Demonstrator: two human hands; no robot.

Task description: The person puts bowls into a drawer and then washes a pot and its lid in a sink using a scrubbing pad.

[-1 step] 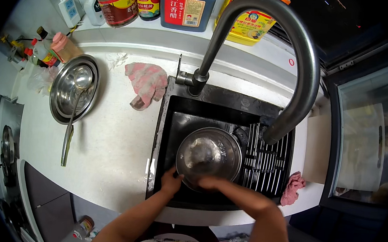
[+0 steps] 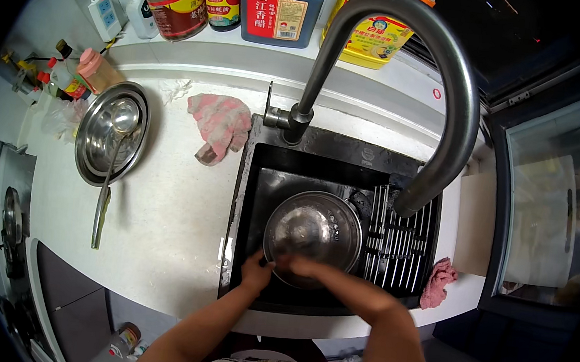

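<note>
A round steel pot (image 2: 324, 218) sits in the black sink (image 2: 250, 198), a loop handle at its far right side. I cannot tell whether its inside or its underside faces up. My left hand (image 2: 256, 272) grips the pot's near left edge, around what looks like a dark handle. Over the near left part of the pot is my right hand (image 2: 293, 263), smeared by motion. Its fingers are blurred, and whether they hold anything is hidden.
A curved dark faucet (image 2: 458, 106) arches over the sink's right side, above a metal drying rack (image 2: 401, 249). Pink cloths (image 2: 219, 123) lie on the counter. At left, a steel bowl (image 2: 91, 132) holds a ladle (image 2: 126, 117). Bottles (image 2: 281, 8) line the back ledge.
My right hand has shifted left across the pot, closer to my left hand. The left hand keeps its grip, and the pot stays in place.
</note>
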